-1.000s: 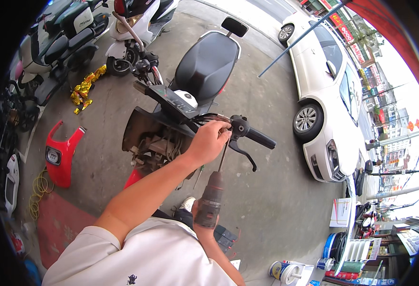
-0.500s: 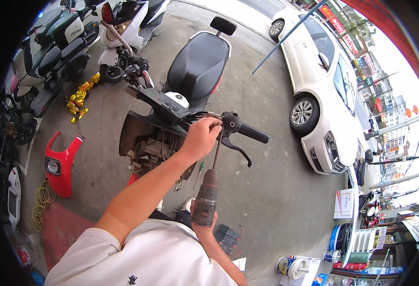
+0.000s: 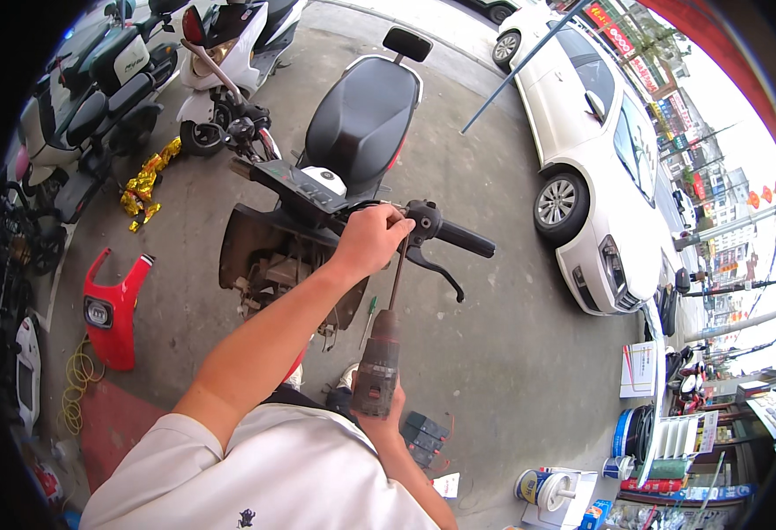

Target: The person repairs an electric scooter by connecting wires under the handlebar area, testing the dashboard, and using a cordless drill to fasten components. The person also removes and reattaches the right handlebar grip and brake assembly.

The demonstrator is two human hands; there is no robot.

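Observation:
My right hand (image 3: 384, 419) grips a cordless drill (image 3: 376, 364) from below, its long thin bit (image 3: 399, 278) pointing away to the handlebar. The bit's far end meets the black control housing (image 3: 423, 223) beside the right handlebar grip (image 3: 466, 239). There my left hand (image 3: 372, 238) is closed, thumb and fingers pinched together at the bit's tip. Whatever lies between them is hidden. A black brake lever (image 3: 438, 272) curves out below the grip. The electric scooter's front cover is off, showing bare parts and wires (image 3: 279, 271) under the dashboard (image 3: 293, 184).
A green-handled screwdriver (image 3: 369, 311) is by the scooter's front. On the ground lie a red front panel (image 3: 116, 311) at left and dark battery blocks (image 3: 425, 435) near my right forearm. A white car (image 3: 573, 159) stands right, other scooters (image 3: 233, 62) far left.
The whole view has shifted slightly. Both hands and the drill keep their places at the handlebar, the bit still against the housing.

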